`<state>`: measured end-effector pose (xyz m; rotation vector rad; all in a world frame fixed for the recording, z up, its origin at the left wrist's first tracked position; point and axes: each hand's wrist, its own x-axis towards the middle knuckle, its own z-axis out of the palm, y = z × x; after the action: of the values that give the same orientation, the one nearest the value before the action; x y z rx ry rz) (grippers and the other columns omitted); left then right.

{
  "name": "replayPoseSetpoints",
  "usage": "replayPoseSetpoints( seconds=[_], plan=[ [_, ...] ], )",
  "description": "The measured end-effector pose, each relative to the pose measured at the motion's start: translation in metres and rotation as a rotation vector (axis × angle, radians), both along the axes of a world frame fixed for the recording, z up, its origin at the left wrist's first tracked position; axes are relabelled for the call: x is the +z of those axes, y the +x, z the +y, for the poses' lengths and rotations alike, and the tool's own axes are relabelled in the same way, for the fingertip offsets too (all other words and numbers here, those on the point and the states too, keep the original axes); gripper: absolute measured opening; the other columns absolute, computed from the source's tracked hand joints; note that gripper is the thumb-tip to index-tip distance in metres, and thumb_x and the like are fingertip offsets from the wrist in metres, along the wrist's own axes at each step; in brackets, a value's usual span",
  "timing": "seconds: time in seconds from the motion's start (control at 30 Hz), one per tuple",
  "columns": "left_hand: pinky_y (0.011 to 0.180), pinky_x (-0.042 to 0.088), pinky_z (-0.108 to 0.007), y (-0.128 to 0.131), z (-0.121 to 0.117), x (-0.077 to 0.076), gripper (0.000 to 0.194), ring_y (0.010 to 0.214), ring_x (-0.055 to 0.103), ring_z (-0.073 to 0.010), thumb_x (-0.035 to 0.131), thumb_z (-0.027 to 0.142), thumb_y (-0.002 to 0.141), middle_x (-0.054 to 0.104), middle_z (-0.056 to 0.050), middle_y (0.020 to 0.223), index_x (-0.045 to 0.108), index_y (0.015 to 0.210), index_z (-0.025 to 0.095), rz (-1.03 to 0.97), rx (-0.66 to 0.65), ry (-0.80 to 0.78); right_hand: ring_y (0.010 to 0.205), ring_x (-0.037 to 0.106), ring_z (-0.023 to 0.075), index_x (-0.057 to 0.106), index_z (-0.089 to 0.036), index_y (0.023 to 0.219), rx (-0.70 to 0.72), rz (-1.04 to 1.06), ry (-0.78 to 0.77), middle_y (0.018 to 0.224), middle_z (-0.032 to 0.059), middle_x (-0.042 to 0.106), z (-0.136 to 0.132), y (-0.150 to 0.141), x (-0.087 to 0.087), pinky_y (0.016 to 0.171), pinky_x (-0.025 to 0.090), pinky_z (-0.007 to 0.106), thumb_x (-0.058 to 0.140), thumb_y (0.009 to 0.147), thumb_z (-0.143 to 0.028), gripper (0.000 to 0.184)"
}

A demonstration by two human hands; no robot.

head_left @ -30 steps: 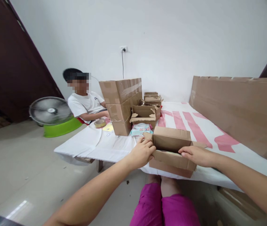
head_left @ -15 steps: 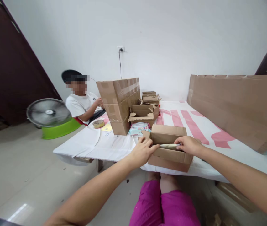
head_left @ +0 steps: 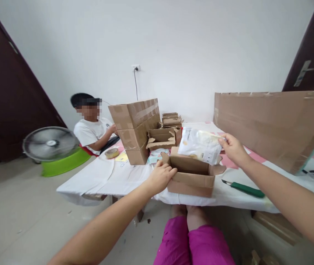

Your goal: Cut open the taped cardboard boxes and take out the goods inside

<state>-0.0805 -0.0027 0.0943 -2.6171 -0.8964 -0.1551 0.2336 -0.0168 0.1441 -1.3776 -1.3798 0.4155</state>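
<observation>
My right hand (head_left: pixel 234 149) pinches the right edge of a flat white printed plastic packet (head_left: pixel 198 144), held up above the opened cardboard box (head_left: pixel 191 187). The box stands at the table's front edge with its flaps turned outward. My left hand (head_left: pixel 161 176) grips the box's left side, its fingers closed over the rim. A green-handled utility knife (head_left: pixel 247 189) lies to the right of the box, beneath my right forearm. Just behind the box, a small pale teal printed pack (head_left: pixel 158 155) lies partly hidden.
Taped boxes (head_left: pixel 135 136) form a stack left of centre; several opened boxes (head_left: pixel 161 138) stand beside it. A roll of tape (head_left: pixel 112 153) lies on the white-covered table (head_left: pixel 90 184). A large carton (head_left: pixel 270 129) stands at right. A person (head_left: pixel 90 132) sits near a fan (head_left: pixel 51 143).
My right hand has lifted the packet out of the box and up. My left hand stays at the box's left side. The view has shifted, and the knife now shows.
</observation>
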Motion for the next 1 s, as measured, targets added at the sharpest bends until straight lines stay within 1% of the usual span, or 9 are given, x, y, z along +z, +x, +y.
replayPoseSetpoints(
  seconds=[0.13, 0.3, 0.4, 0.5, 0.63, 0.7, 0.8, 0.9, 1.0],
  plan=[
    [0.094, 0.031, -0.047, -0.015, 0.024, 0.0, 0.031, 0.092, 0.058, -0.0271, 0.05, 0.017, 0.084, 0.067, -0.009, 0.087, 0.058, 0.114, 0.018, -0.011, 0.08, 0.075, 0.069, 0.06, 0.0178, 0.053, -0.023, 0.092, -0.06, 0.23, 0.112, 0.077, 0.0016, 0.062, -0.01, 0.029, 0.012, 0.059, 0.055, 0.032, 0.053, 0.082, -0.046, 0.025],
    [0.103, 0.025, -0.056, -0.029, 0.055, -0.011, 0.05, 0.104, 0.059, -0.0292, 0.037, 0.005, 0.084, 0.066, -0.016, 0.108, 0.051, 0.131, 0.015, -0.036, 0.284, 0.1, 0.065, 0.058, 0.0171, 0.056, -0.022, 0.093, -0.202, 0.074, 0.065, 0.075, 0.0016, 0.062, -0.017, 0.062, -0.003, 0.058, 0.053, 0.031, 0.049, 0.082, -0.053, 0.033],
    [0.105, 0.025, -0.059, -0.019, 0.049, -0.014, 0.054, 0.12, 0.052, -0.034, 0.038, 0.002, 0.08, 0.058, -0.02, 0.127, 0.049, 0.132, 0.013, -0.127, 0.302, 0.131, 0.066, 0.058, 0.0178, 0.058, -0.022, 0.093, -0.253, -0.061, 0.032, 0.073, 0.0015, 0.063, -0.021, 0.073, -0.018, 0.06, 0.051, 0.031, 0.046, 0.082, -0.051, 0.034],
    [0.106, 0.028, -0.055, 0.006, 0.022, -0.009, 0.05, 0.127, 0.047, -0.0331, 0.042, 0.005, 0.08, 0.056, -0.018, 0.131, 0.052, 0.128, 0.015, -0.306, 0.143, 0.118, 0.067, 0.058, 0.0189, 0.059, -0.021, 0.09, -0.27, -0.101, 0.013, 0.072, 0.0018, 0.063, -0.028, 0.077, -0.03, 0.062, 0.048, 0.032, 0.047, 0.08, -0.047, 0.03],
    [0.102, 0.041, -0.044, 0.049, -0.004, 0.009, 0.043, 0.122, 0.051, -0.0275, 0.049, 0.028, 0.088, 0.056, -0.015, 0.129, 0.046, 0.13, 0.016, -0.574, -0.028, -0.195, 0.06, 0.054, 0.0183, 0.059, -0.022, 0.087, -0.279, -0.144, -0.031, 0.065, -0.0003, 0.059, -0.037, 0.075, -0.036, 0.059, 0.043, 0.031, 0.047, 0.078, -0.043, 0.026],
    [0.1, 0.045, -0.042, 0.074, 0.001, 0.022, 0.059, 0.12, 0.054, -0.0268, 0.062, 0.037, 0.082, 0.055, -0.014, 0.131, 0.04, 0.134, 0.018, -0.683, -0.034, -0.395, 0.058, 0.052, 0.0179, 0.06, -0.023, 0.085, -0.267, -0.161, -0.041, 0.063, -0.0013, 0.058, -0.037, 0.072, -0.033, 0.059, 0.042, 0.03, 0.048, 0.077, -0.043, 0.024],
    [0.093, 0.05, -0.039, 0.115, 0.026, 0.042, 0.082, 0.11, 0.06, -0.0274, 0.081, 0.032, 0.064, 0.059, -0.013, 0.125, 0.041, 0.133, 0.021, -0.765, 0.002, -0.634, 0.067, 0.056, 0.0192, 0.061, -0.023, 0.087, -0.242, -0.169, -0.024, 0.07, 0.0002, 0.062, -0.03, 0.07, -0.024, 0.066, 0.044, 0.031, 0.05, 0.078, -0.042, 0.024],
    [0.073, 0.056, -0.032, 0.152, 0.053, 0.058, 0.05, 0.084, 0.067, -0.0215, 0.081, 0.021, 0.064, 0.069, -0.009, 0.099, 0.057, 0.108, 0.015, -0.81, 0.104, -0.848, 0.08, 0.059, 0.0207, 0.06, -0.021, 0.096, -0.217, -0.136, -0.011, 0.084, 0.0034, 0.066, -0.018, 0.076, -0.016, 0.074, 0.046, 0.032, 0.049, 0.08, -0.043, 0.029],
    [0.06, 0.055, -0.025, 0.176, 0.069, 0.066, 0.03, 0.07, 0.066, -0.0153, 0.073, 0.017, 0.073, 0.069, -0.006, 0.089, 0.057, 0.099, 0.014, -0.861, 0.161, -0.854, 0.084, 0.062, 0.019, 0.053, -0.02, 0.113, -0.152, -0.061, -0.048, 0.095, 0.0063, 0.068, -0.007, 0.087, -0.017, 0.073, 0.05, 0.032, 0.047, 0.084, -0.045, 0.039]
  ],
)
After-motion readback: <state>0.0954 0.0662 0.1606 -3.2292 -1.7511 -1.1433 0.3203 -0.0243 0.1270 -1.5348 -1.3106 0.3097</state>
